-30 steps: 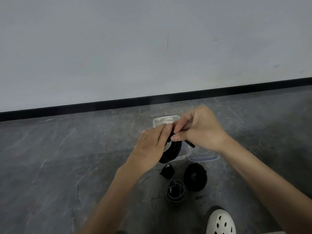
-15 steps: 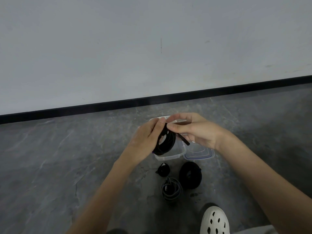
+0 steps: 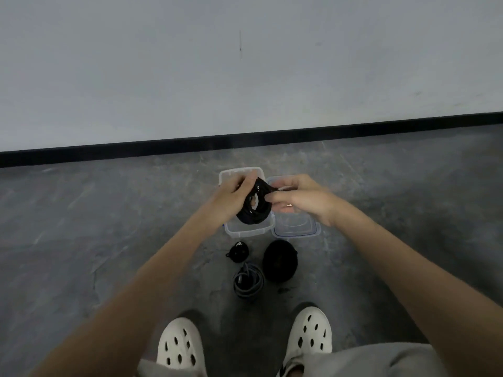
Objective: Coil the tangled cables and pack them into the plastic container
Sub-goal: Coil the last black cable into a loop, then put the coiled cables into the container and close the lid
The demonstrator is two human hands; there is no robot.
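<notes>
A black coiled cable (image 3: 254, 213) hangs above the clear plastic container (image 3: 246, 231) on the floor. My left hand (image 3: 232, 198) grips the coil from its left side. My right hand (image 3: 298, 198) pinches the cable's end at the top right of the coil. The container's clear lid with a blue rim (image 3: 296, 229) lies just right of it. On the floor in front lie a small black coil (image 3: 238, 251), a grey coiled cable (image 3: 248, 281) and a larger black coil (image 3: 279, 260).
The floor is grey stone, with a white wall and black skirting (image 3: 245, 138) behind the container. My two white perforated shoes (image 3: 181, 346) (image 3: 313, 331) stand near the bottom edge, close behind the coils.
The view has tilted down, so my shoes and knees show now. Both hands with the black coil have sunk lower over the container.
</notes>
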